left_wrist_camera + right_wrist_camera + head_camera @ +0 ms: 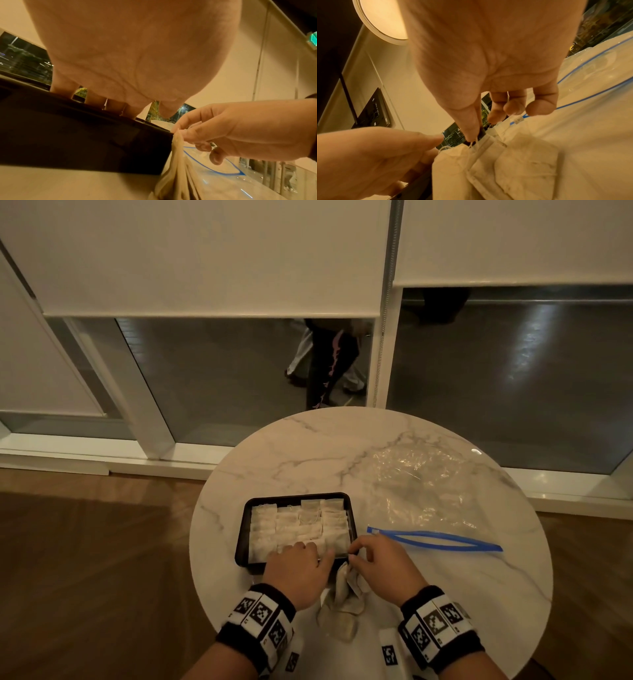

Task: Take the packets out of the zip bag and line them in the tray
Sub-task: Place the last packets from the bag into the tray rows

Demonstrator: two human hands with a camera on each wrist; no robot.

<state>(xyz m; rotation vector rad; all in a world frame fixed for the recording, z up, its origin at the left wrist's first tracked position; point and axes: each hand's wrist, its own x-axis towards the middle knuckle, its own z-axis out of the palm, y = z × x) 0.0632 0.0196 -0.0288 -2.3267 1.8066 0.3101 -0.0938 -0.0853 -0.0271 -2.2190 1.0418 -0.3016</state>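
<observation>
A black tray (244,529) on the round marble table holds rows of pale packets (298,522). My left hand (308,547) reaches over the tray's near edge, with straight fingers (113,105) resting on the front row. At the tray's near right corner, my right hand (356,549) pinches the top of a packet (343,575) between thumb and forefinger (471,129). That packet (452,163) hangs down beside the tray wall (85,135). Loose packets (342,611) lie between my wrists. The clear zip bag (421,484) lies crumpled to the right, its blue zipper (438,539) open.
The table (308,446) stands close to glass panels with white blinds. A wooden floor surrounds it, and the near edge runs just under my wrists. More loose packets (527,162) lie under my right palm. A reflection of legs shows in the glass.
</observation>
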